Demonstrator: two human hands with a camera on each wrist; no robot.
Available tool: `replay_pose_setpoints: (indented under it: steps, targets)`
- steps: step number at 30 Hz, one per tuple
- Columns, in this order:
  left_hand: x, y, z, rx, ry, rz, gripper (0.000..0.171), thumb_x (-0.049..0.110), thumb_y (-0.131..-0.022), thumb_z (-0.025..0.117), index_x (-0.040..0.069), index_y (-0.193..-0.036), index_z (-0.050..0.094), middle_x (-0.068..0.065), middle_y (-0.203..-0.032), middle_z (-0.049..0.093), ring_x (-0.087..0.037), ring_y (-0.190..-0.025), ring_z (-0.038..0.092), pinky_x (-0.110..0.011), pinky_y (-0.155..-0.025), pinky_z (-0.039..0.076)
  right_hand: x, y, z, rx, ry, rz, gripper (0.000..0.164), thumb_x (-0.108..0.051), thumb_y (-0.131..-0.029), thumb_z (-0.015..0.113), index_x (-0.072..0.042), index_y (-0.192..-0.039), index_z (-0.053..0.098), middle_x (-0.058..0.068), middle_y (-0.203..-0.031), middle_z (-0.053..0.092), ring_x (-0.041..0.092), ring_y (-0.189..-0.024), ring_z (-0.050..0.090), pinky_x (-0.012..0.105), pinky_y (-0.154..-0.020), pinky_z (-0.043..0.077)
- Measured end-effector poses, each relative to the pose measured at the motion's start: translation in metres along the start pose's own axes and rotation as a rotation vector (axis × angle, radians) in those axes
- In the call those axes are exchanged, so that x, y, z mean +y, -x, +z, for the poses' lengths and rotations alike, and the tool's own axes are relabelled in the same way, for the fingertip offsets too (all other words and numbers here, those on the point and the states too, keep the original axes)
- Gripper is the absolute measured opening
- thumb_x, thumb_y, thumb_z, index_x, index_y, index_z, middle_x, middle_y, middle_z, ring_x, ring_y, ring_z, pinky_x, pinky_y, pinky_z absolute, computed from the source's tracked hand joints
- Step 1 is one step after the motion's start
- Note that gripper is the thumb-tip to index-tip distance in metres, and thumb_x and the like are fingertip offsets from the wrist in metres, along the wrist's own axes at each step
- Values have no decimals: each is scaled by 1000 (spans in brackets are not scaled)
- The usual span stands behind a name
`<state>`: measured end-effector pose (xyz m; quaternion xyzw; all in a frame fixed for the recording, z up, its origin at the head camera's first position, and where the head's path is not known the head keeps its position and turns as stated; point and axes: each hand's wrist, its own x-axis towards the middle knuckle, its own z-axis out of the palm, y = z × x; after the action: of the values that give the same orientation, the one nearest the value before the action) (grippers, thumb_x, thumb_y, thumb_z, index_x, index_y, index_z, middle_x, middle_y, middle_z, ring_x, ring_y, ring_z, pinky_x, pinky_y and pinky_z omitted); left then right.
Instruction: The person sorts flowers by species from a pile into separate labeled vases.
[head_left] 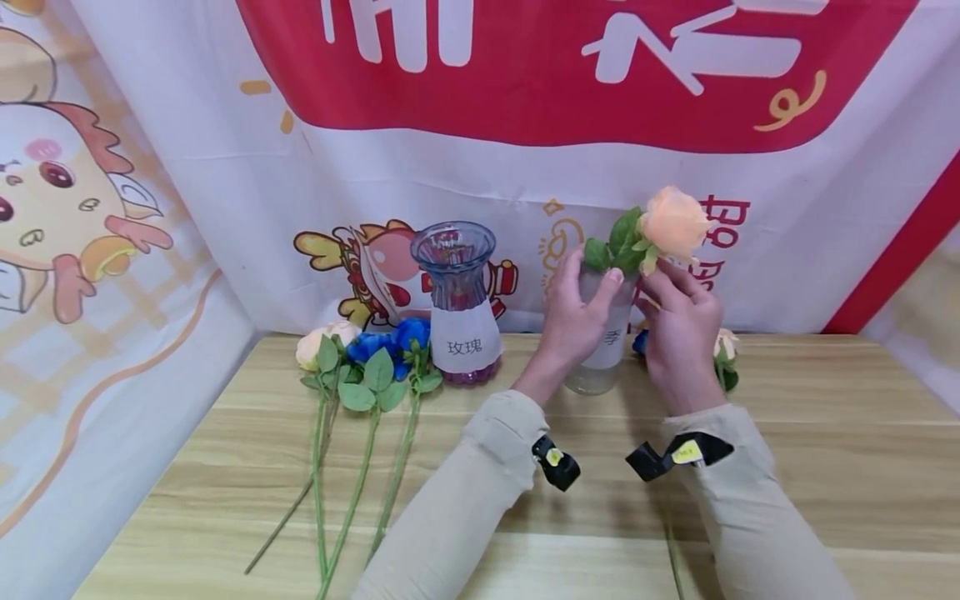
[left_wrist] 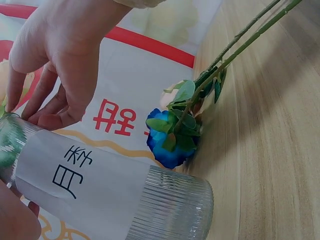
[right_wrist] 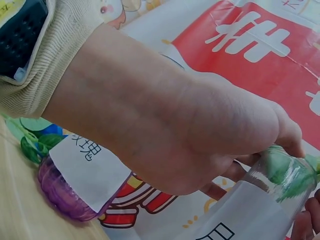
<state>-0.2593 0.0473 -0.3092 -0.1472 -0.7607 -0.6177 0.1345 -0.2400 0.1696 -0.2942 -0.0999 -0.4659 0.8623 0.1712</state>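
Note:
A clear ribbed glass vase (left_wrist: 175, 200) with a white paper label stands upright on the table in the head view. My left hand (head_left: 573, 312) grips it near its mouth, thumb toward me. A peach rose (head_left: 675, 221) leans right out of that mouth. Its green leaves (head_left: 622, 237) show at the rim, and some green is visible through the glass. My right hand (head_left: 682, 333) pinches the rose just below the bloom, beside the rim. In the right wrist view, my left hand (right_wrist: 215, 130) covers much of the scene; only fingertips of the right hand (right_wrist: 305, 225) show.
A second vase (head_left: 457, 292), bluish above and purple below, stands left, also labelled. Beside it lie blue flowers (head_left: 375, 346) and a pale peach flower (head_left: 322, 346), stems toward me. Behind my right hand lie another blue flower (left_wrist: 172, 145) and a peach one (head_left: 726, 343). A printed cloth (head_left: 525, 208) hangs behind.

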Motion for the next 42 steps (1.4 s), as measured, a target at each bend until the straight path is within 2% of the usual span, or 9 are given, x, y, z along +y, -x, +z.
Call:
replay_pose_setpoints:
  steps: [3,9,15,23,30,35,42]
  targets:
    - [0,0,1,-2,-2,7,57,38,-103,62,19,-155,48,0,-157,53,-20,-149,46,-55,-128,28,-5,2,-7,-21,6,-3,35,-15,-95,81,-10,-129,75,1,-124,70,16,-106,68,22,-82,60]
    - [-2,1,2,-12,5,-2,56,39,-104,60,21,-155,47,2,-157,52,-19,-149,45,-56,-128,26,-17,3,-29,-70,-36,-36,22,-14,-93,82,-7,-113,76,2,-105,77,14,-91,72,21,-72,58]
    - [-3,2,1,-22,5,-13,55,41,-104,58,24,-155,46,3,-158,51,-19,-150,43,-58,-129,23,-36,7,-64,-107,34,-9,34,-20,-92,84,-11,-124,76,-1,-115,74,13,-100,68,21,-80,57]
    - [-2,3,0,-23,-9,-13,58,43,-104,57,24,-157,45,2,-161,49,-21,-154,40,-58,-131,21,-49,12,-105,-121,81,10,30,-15,-94,81,-11,-123,78,-4,-108,81,10,-93,75,21,-76,59]
    - [-2,1,0,-5,-14,-1,57,43,-104,57,23,-156,46,2,-160,51,-21,-152,42,-56,-130,21,-51,7,-132,-137,142,36,21,-11,-95,79,-12,-116,80,-6,-101,83,9,-87,79,21,-74,63]
    - [0,1,1,-2,-16,-3,55,42,-104,58,22,-155,47,2,-159,51,-21,-153,41,-55,-130,21,-49,2,-149,-122,219,110,17,-13,-93,82,-17,-109,81,-10,-98,82,7,-85,79,22,-72,64]
    - [1,2,0,-9,-16,-7,56,42,-104,58,22,-156,46,2,-159,51,-21,-153,42,-56,-131,21,-36,2,-176,-143,310,194,17,-8,-95,79,-24,-99,83,-13,-95,82,5,-85,79,24,-71,65]
